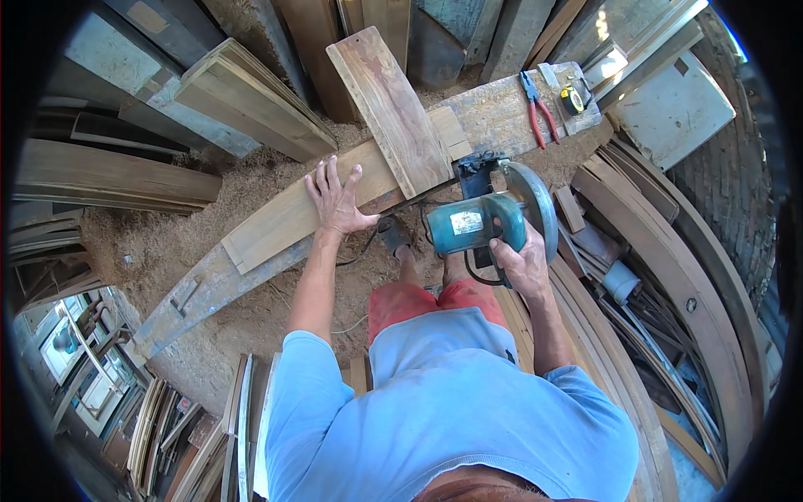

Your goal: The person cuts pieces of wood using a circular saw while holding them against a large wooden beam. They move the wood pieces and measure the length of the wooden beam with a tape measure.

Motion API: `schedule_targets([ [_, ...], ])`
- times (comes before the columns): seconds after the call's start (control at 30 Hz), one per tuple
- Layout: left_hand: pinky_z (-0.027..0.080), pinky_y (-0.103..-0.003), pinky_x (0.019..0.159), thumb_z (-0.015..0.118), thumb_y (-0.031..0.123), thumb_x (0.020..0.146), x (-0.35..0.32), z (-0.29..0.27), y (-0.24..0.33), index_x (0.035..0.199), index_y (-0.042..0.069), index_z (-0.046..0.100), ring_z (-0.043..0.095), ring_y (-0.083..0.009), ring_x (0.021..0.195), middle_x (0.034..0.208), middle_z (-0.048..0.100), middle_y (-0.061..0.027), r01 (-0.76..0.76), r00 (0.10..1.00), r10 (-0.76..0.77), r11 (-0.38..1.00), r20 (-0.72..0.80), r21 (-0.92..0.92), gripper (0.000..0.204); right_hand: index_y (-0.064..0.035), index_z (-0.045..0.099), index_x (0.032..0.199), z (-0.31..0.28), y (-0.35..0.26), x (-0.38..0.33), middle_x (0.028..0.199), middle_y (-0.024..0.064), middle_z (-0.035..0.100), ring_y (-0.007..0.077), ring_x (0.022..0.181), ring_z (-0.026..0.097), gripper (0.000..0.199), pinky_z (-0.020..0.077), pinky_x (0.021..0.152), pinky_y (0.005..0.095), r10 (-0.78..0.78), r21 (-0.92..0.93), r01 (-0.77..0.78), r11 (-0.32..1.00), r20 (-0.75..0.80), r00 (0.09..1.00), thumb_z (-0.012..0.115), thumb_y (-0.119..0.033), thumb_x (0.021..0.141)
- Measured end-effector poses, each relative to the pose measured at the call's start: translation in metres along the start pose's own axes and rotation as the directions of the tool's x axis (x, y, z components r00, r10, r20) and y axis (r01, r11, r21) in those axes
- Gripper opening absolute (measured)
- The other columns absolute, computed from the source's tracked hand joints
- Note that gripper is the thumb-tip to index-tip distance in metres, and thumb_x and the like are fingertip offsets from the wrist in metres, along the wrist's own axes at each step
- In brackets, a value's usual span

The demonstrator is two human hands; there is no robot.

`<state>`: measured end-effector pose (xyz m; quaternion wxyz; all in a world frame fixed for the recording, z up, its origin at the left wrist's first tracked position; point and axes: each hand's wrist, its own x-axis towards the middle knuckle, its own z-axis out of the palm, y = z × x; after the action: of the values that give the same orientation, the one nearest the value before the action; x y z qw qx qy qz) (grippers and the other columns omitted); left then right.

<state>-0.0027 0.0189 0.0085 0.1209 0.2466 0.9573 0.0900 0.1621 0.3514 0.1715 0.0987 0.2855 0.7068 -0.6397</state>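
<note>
In my right hand (520, 255) is the rear handle of a teal circular saw (468, 224), its round metal guard (535, 205) facing right. The saw's front plate sits at the near edge of the boards, by the end of a short brown plank (393, 117). That plank lies crosswise on a long light board (293, 209). With fingers spread, my left hand (336, 197) presses on the long board, left of the plank. Under the board is a worn, paint-stained bench plank (493, 109). The saw's blade is hidden from view.
Red-handled pliers (539, 113) and a yellow tape measure (572, 99) rest at the bench's right end. Stacked boards (251, 96) lean behind, and curved timber (669, 243) lies to the right. A dark cord (360, 253) runs below the bench. Sawdust (167, 243) covers the floor.
</note>
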Motion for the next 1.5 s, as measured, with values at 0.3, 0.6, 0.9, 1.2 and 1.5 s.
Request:
schedule_targets([
  [0.3, 0.006, -0.074, 0.123, 0.097, 0.053, 0.042, 0.001, 0.000, 0.002, 0.153, 0.033, 0.040, 0.014, -0.0485, 0.155, 0.166, 0.021, -0.0225, 0.040, 0.998, -0.039, 0.999, 0.038, -0.020, 0.126, 0.0024, 0.063, 0.113, 0.015, -0.022, 0.005, 0.090, 0.0085, 0.063, 0.0189, 0.083, 0.061, 0.030, 0.0515, 0.080, 0.0362, 0.006, -0.129, 0.009, 0.992, 0.116, 0.993, 0.071, -0.013, 0.088],
  [0.6, 0.006, -0.072, 0.123, 0.098, 0.053, 0.041, -0.001, -0.001, 0.001, 0.153, 0.033, 0.043, 0.014, -0.0470, 0.156, 0.168, 0.020, -0.0218, 0.064, 0.996, -0.062, 0.997, 0.062, -0.035, 0.126, 0.0018, 0.063, 0.111, 0.049, -0.019, 0.020, 0.090, 0.0100, 0.065, 0.0207, 0.085, 0.063, 0.029, 0.0520, 0.082, 0.0375, 0.004, -0.172, 0.032, 0.985, 0.206, 0.979, 0.070, -0.014, 0.089],
  [0.9, 0.001, -0.072, 0.125, 0.097, 0.058, 0.043, 0.002, -0.005, 0.003, 0.151, 0.033, 0.047, 0.011, -0.0482, 0.157, 0.167, 0.023, -0.0222, 0.083, 0.994, -0.077, 0.993, 0.079, -0.078, 0.122, 0.0020, 0.062, 0.114, 0.073, -0.015, 0.027, 0.095, 0.0109, 0.066, 0.0213, 0.090, 0.064, 0.031, 0.0517, 0.086, 0.0369, -0.041, -0.090, 0.065, 0.994, 0.247, 0.968, 0.069, -0.013, 0.088],
  [1.2, -0.003, -0.071, 0.125, 0.090, 0.069, 0.049, 0.001, -0.002, 0.002, 0.153, 0.030, 0.049, 0.008, -0.0476, 0.158, 0.169, 0.020, -0.0234, 0.092, 0.990, -0.087, 0.995, 0.113, -0.042, 0.118, 0.0019, 0.063, 0.116, 0.084, -0.022, 0.040, 0.097, 0.0085, 0.066, 0.0189, 0.092, 0.062, 0.032, 0.0509, 0.088, 0.0353, -0.067, -0.025, 0.076, 0.997, 0.254, 0.965, 0.068, -0.010, 0.087],
  [1.5, -0.001, -0.074, 0.124, 0.094, 0.056, 0.049, 0.002, 0.002, 0.001, 0.154, 0.028, 0.046, 0.013, -0.0503, 0.156, 0.167, 0.022, -0.0255, 0.060, 0.996, -0.058, 0.998, 0.062, -0.027, 0.118, 0.0019, 0.064, 0.116, 0.090, -0.017, 0.064, 0.097, 0.0080, 0.066, 0.0170, 0.091, 0.061, 0.030, 0.0508, 0.086, 0.0347, -0.126, 0.000, 0.130, 0.991, 0.264, 0.956, 0.067, -0.009, 0.087],
])
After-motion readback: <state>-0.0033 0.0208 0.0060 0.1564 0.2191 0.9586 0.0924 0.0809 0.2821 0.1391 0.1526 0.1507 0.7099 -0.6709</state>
